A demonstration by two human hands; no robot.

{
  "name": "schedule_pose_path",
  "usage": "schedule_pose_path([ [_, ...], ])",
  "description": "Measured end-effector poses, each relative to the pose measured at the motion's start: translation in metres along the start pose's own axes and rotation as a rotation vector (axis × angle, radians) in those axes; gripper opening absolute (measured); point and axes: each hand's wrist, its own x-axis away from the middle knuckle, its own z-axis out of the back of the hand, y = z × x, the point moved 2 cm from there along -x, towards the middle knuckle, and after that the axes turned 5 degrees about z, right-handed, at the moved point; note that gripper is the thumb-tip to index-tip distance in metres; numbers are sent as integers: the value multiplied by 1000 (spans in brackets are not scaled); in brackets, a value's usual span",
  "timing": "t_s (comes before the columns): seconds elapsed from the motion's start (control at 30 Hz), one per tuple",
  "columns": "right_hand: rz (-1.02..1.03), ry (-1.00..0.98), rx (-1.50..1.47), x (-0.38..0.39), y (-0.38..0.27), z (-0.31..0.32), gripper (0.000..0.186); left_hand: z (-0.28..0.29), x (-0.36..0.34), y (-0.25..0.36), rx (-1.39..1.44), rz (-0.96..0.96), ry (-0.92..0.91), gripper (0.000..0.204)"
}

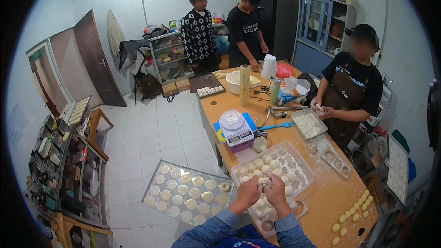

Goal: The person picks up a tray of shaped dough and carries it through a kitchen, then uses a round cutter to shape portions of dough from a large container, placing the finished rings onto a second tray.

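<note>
Above a clear plastic tub (301,184) of floured dough balls (262,164), both my hands hold one pale piece of dough. My left hand (248,193) curls round its left side and my right hand (277,194) grips its right side. The dough piece (264,182) shows between my thumbs; its full shape is partly hidden. To the left, a metal tray (154,202) carries rows of pale round discs, with one ring-shaped dough (224,187) at its right corner. Moulds with round holes (301,209) lie beside and under my right wrist.
A kitchen scale (240,133), blue brush (278,126), tall yellow roll (244,85) and white bowl (233,81) stand on the table. At right a person in an apron handles dough over a metal tray (308,125). Small yellow dough pieces (353,211) lie near the right edge. Two people stand beyond.
</note>
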Motion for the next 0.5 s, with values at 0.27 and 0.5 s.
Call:
schedule_pose_path([
  [0.27, 174, -81, 223, -6, -12, 5, 34, 1, -3, 1, -58, -170, 45, 15],
  [0.5, 47, -91, -26, -5, -22, 7, 37, 3, 1, -5, 42, -252, 200, 12],
])
